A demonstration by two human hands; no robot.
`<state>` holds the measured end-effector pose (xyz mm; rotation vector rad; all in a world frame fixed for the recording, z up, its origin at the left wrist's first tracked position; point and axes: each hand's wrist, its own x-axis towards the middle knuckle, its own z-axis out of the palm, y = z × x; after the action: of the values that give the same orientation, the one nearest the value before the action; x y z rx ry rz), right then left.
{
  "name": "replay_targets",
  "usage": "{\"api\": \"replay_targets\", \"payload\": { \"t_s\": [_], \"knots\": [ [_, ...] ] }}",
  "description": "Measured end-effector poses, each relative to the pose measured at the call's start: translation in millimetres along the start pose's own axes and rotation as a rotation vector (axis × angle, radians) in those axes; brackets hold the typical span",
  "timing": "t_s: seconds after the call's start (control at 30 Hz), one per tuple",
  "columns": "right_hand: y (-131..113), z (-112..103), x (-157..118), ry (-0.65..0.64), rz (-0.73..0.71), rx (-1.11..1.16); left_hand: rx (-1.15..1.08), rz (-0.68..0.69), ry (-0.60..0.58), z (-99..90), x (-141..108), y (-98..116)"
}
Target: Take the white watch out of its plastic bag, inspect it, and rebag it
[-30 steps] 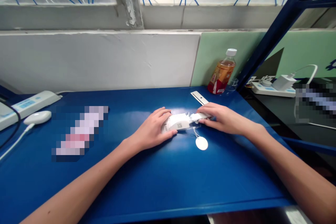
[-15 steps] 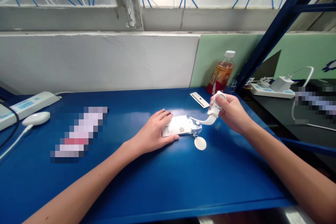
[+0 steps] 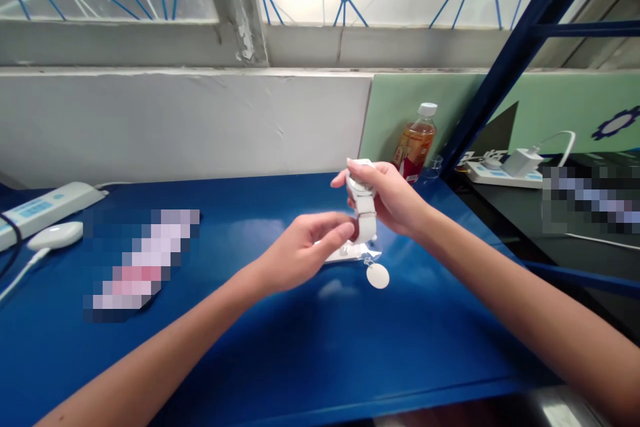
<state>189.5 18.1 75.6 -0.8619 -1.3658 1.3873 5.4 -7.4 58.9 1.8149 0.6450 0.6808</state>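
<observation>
- While the blue table [image 3: 300, 353] is lying beneath everything, its glossy top is offering a hard landing.
- The right hand [image 3: 397, 199] is gripping the white strapped device [image 3: 363, 188] by its rounded far end, above the table; a loosening pinch could be dropping it.
- The left hand [image 3: 303, 250] is curling narrowly by the strap [image 3: 368, 225]; I cannot tell whether it is touching, and overpulling could be twisting the device.
- The white package [image 3: 346, 253] is lying beneath, where a dipping hand could be shoving it.
- Near right, the round white tag [image 3: 378, 276] could be snagging.
</observation>
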Motion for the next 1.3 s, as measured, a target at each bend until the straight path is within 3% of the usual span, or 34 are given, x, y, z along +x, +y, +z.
{"api": "replay_targets", "payload": {
  "t_s": [0.17,0.33,0.53,0.8,1.0,1.3],
  "knots": [
    [18.1,11.3,25.2,0.016,-0.020,0.152,-0.462,-0.163,0.025,5.9,7.9,-5.7],
    [42.1,16.9,29.1,-0.125,0.104,0.352,-0.621,-0.212,0.086,14.6,-1.5,-19.5],
    [46.2,16.3,24.1,-0.260,0.213,0.511,-0.886,-0.298,0.062,24.2,-2.5,-21.7],
    [37.0,15.6,20.7,-0.343,0.253,0.569,-0.966,-0.335,-0.050,30.2,-2.2,-22.6],
    [32.0,13.1,20.6,-0.378,0.292,0.670,-0.969,-0.351,0.028,32.7,-3.1,-22.9],
    [24.0,4.3,22.2,-0.450,0.279,0.626,-1.018,-0.399,0.002,30.7,-3.6,-18.8]
  ]
}}
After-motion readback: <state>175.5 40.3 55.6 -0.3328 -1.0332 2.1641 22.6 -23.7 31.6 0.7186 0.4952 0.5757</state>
